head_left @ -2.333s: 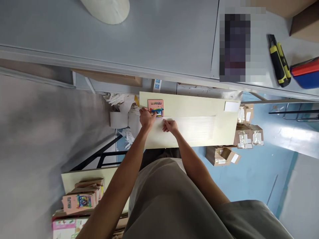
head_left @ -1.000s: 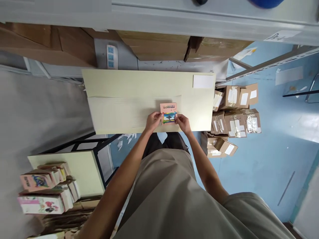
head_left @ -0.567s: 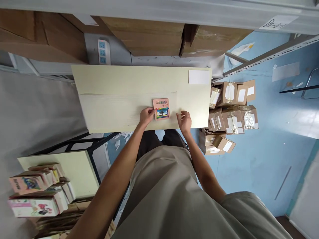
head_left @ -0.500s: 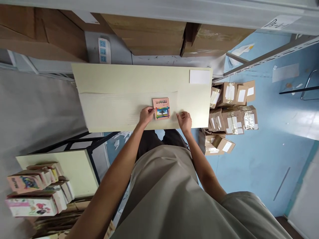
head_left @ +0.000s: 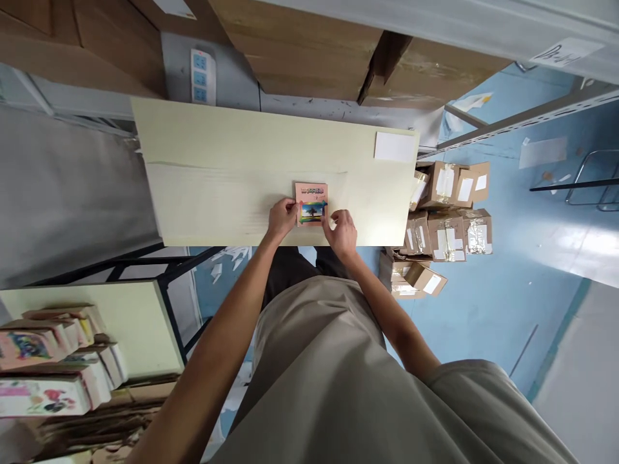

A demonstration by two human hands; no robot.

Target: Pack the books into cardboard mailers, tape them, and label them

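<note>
Fingers of the left hand (head_left: 282, 218): thumb and index pinching the left edge of a small square pink paper booklet with a tree picture in a rainbow frame (head_left: 312, 204). Right hand (head_left: 341, 233): fingers loosely curled and parted, thumb at the booklet's lower right edge; touching or just off, can't tell. Booklet lies face up between both hands on a thin whitish translucent sheet with fine ripples (head_left: 213, 200), toward that sheet's right end, all on a long cream rectangular tabletop (head_left: 251, 132).

Edges: near table edge runs just below both hands, so little room that way. Wide stretch of sheet-covered top left of the left hand; plain cream strip along the far side; shorter stretch right of the right hand, up to the right end. Plain white rectangular card (head_left: 394, 147) near the far right corner, well apart from the hands. Brown cardboard cartons (head_left: 300, 51) beyond the far edge.

Hard to make out: sheet's near edge fades into the tabletop; booklet title too small to read; right thumb covers a bit of cover. Left-hand fingertips partly hidden. Stacked pink and white books (head_left: 58, 348), lower left, cut off by frame.
</note>
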